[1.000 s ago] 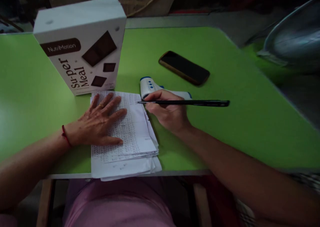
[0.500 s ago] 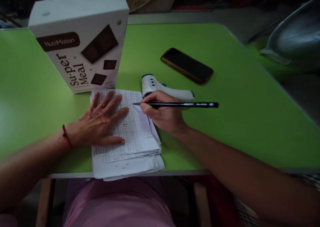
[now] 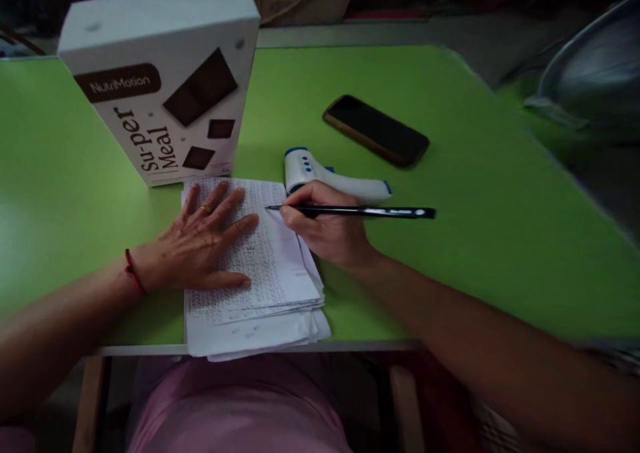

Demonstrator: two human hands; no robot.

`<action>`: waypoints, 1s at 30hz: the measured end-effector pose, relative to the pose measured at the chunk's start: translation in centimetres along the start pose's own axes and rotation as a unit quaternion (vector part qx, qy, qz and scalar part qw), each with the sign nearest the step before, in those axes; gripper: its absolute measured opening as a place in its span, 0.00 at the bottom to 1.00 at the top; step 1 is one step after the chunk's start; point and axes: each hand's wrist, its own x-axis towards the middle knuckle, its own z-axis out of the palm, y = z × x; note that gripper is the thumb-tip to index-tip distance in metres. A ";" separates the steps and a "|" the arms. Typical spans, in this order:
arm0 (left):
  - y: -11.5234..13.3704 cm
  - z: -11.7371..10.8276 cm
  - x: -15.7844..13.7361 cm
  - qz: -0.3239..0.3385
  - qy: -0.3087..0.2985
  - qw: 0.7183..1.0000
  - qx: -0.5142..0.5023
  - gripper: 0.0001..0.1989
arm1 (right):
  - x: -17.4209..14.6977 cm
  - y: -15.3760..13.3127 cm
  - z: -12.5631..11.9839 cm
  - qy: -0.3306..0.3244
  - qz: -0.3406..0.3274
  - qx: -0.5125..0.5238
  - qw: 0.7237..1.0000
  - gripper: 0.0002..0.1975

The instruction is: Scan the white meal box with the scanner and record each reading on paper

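Note:
My left hand lies flat with fingers spread on a stack of handwritten paper sheets. Dense lines of writing cover much of the top sheet, and its right part is blank. Between the thumb and fingers of my right hand is a black pen, its point over the upper right of the writing. Whether the tip touches the paper I cannot tell. Just beyond my right hand lies a white and blue infrared thermometer, partly hidden by the fingers.
A tall white NutriMotion box stands upright behind the papers. A dark phone in a brown case lies farther back on the green table. The stack overhangs the table's front edge slightly. A shiny rounded object is at the far right.
The pen's rear end has tilted very slightly down. Otherwise my hands keep their places on the papers; the whole view has shifted a little.

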 end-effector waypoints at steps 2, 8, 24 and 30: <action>0.1 -0.1 0.0 -0.004 -0.005 1.000 0.002 0.48 | 0.0 0.2 0.1 0.002 -0.022 0.004 1.000 0.04; 0.2 -0.2 0.0 -0.003 -0.009 1.000 0.009 0.47 | 0.1 0.2 0.0 0.008 -0.040 0.003 0.999 0.04; 0.1 -0.3 0.1 -0.005 -0.011 1.000 0.005 0.48 | 0.2 0.3 -0.1 0.008 -0.036 -0.008 0.999 0.03; 0.1 -0.3 0.0 -0.004 -0.016 1.000 0.009 0.49 | 0.2 0.2 -0.2 -0.005 -0.033 0.007 0.999 0.05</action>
